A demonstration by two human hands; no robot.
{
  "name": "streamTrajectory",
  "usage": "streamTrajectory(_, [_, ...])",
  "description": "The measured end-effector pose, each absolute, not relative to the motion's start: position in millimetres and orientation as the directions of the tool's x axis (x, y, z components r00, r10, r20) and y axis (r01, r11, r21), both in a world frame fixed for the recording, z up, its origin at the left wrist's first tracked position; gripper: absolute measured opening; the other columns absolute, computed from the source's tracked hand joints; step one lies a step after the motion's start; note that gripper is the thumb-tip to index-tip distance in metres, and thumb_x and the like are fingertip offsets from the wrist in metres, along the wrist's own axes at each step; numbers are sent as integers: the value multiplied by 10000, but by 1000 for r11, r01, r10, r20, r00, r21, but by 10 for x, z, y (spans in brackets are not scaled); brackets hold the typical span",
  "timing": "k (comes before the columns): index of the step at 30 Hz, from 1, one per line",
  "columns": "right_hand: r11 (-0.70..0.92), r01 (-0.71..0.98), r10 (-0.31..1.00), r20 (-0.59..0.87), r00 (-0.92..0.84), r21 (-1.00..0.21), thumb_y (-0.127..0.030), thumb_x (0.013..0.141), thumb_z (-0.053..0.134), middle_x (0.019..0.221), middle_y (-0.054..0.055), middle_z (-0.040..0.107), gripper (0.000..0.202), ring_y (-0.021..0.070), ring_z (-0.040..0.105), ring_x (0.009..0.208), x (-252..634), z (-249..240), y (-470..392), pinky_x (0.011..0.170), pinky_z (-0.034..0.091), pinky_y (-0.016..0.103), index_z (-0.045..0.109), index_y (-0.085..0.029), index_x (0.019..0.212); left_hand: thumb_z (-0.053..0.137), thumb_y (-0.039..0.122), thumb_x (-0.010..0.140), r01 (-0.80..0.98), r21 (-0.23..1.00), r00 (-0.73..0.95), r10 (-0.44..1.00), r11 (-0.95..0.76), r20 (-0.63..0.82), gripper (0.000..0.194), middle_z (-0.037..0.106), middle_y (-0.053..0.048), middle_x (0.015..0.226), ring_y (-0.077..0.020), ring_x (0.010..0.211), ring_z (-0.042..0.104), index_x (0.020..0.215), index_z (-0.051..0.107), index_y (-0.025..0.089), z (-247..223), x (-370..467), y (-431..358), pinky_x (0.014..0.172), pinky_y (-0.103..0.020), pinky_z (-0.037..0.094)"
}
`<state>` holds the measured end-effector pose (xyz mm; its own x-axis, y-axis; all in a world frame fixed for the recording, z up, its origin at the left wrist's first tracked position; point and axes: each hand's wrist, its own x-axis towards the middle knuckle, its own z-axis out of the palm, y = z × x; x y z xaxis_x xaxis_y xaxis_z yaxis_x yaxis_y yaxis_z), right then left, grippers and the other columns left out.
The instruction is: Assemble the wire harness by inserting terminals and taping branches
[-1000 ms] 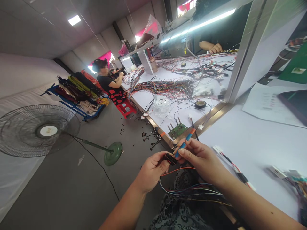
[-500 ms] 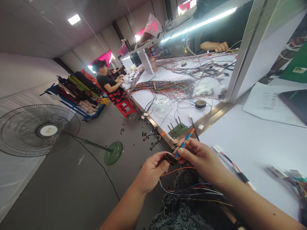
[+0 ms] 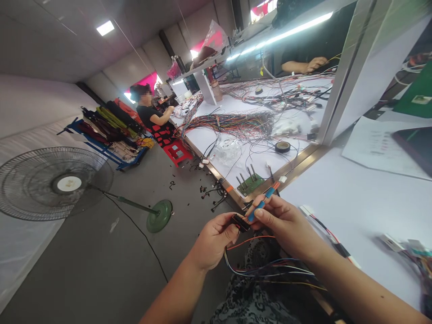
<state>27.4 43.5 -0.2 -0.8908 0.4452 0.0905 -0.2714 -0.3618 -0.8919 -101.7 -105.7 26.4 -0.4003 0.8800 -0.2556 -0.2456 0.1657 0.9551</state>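
Observation:
A black connector (image 3: 240, 222) is pinched between the thumb and fingers of my left hand (image 3: 216, 240). Several wires (image 3: 249, 271) in blue, white, orange and yellow trail from below that hand across my lap. My right hand (image 3: 281, 220) is closed on a blue tool with an orange end (image 3: 259, 209), its lower tip close against the connector. Whether the tip sits inside a connector hole is too small to tell. Both hands are near the table corner, beside a green block with metal pins (image 3: 250, 181).
A wire bundle (image 3: 229, 123), black tape roll (image 3: 282, 146) and clear plastic bag (image 3: 227, 149) lie on the far table. Connectors with wires (image 3: 329, 231) rest at right. A standing fan (image 3: 69, 183) is at left. Two other people work at the tables.
The blue tool has tilted a little to the right with my right hand. My left hand has barely moved. Across the table, another person's hand has shifted among thin wires.

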Motion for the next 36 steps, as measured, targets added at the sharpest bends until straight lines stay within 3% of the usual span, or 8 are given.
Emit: streamTrajectory(36, [-329, -196, 429, 39, -902, -924, -444, 878, 608, 803, 8, 656, 240, 133, 625, 709, 268, 59, 449, 672, 540, 281, 572, -209, 916, 698, 396, 805, -235, 948, -409, 863, 214, -297, 361, 554, -17, 774, -63, 603, 366, 1069, 675, 151, 298, -994, -1057, 565, -221, 270])
